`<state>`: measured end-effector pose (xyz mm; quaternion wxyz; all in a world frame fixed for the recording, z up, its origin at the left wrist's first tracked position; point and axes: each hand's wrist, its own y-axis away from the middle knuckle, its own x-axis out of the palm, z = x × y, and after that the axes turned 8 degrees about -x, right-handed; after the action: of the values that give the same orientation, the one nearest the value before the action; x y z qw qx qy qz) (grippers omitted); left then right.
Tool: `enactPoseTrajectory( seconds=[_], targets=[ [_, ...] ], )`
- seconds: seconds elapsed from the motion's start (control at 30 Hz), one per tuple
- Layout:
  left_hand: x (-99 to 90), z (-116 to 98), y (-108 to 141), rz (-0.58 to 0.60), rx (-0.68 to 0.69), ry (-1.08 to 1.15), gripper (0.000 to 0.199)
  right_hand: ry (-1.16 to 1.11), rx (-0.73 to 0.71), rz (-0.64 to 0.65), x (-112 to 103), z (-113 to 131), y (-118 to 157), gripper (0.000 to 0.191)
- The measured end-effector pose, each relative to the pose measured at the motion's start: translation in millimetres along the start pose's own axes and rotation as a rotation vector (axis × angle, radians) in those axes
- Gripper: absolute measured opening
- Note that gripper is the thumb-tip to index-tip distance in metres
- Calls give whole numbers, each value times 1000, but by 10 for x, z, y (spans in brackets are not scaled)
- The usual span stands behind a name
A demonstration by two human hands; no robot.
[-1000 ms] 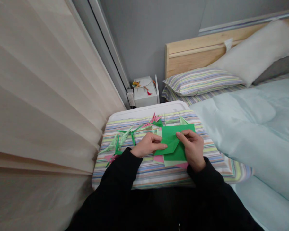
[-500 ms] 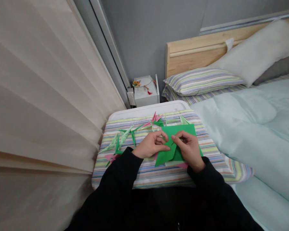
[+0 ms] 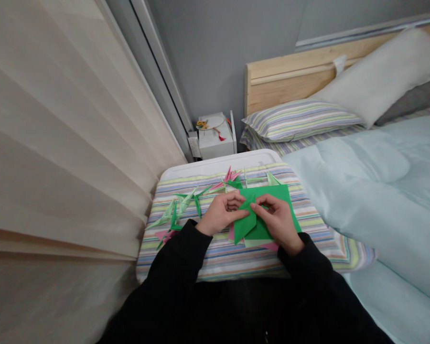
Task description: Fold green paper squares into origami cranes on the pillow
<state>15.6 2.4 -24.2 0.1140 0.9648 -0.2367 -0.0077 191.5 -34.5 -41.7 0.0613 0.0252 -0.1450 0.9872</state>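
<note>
Here, green paper (image 3: pixel 260 229) lies pinched between left hand (image 3: pixel 221 215) and right hand (image 3: pixel 278 223).

Plain black long-sleeved top (image 3: pixel 172 272), sleeves reaching the wrists, dark and without visible markings. Left hand (image 3: pixel 220 215) and right hand (image 3: pixel 277 222) bare.

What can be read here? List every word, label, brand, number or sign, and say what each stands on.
Nothing is legible: the white tag on the wooden headboard and the small pale card beside the white box are too small or blurred to read, and the green origami paper shows no visible print.
</note>
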Motion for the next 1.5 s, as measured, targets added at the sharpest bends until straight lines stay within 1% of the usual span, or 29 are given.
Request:
enactPoseTrajectory(
  seconds=[0.07, 0.2, 0.3, 0.37, 0.53, 0.67, 0.87, 1.03, 1.17, 1.2, 1.27, 1.3, 1.37, 1.43, 1.5],
  targets=[
    [-4, -8, 7, 44, -22, -12, 44, 3, 8, 0, -1, 9, 0, 27],
    [-12, -38, 26, 170, -73, -62, 41, -12, 24, -7, -12, 25, -3, 27],
    [-14, -68, 33, 223, -79, -87, 41, -5, 49, -18, -13, 23, 2, 30],
    [-15, -79, 33, 216, -70, -103, 42, -10, 55, -10, -11, 16, 6, 33],
    [-19, -50, 21, 110, -51, -129, 45, -21, 30, 87, -2, -7, 9, 35],
    [-13, -33, 5, 122, -76, -129, 44, -29, 10, 111, -2, -25, 13, 32],
    [-27, -42, -10, 91, -29, -231, 47, -34, 21, 69, -18, -43, 9, 29],
    [-56, -21, -5, 127, -41, -253, 49, -64, 32, 17, -35, -38, -21, 27],
    [-60, -30, 10, 211, -54, -275, 50, -162, 99, -74, -50, -39, -54, 31],
    [-57, -36, 12, 213, -51, -265, 51, -186, 107, -96, -52, -38, -59, 32],
    [-42, -51, 12, 164, -43, -204, 51, -198, 99, -106, -49, -31, -60, 34],
    [-33, -59, 11, 124, -37, -158, 50, -180, 85, -85, -45, -28, -55, 34],
    [-14, -72, 4, 62, -17, -62, 48, -114, 60, 7, -31, -26, -37, 34],
    [-3, -77, -5, 27, 0, 21, 47, -40, 56, 121, -19, -38, -17, 33],
    [-8, -67, -15, -4, 4, 75, 47, -6, 72, 180, -14, -66, -4, 32]
  ],
)
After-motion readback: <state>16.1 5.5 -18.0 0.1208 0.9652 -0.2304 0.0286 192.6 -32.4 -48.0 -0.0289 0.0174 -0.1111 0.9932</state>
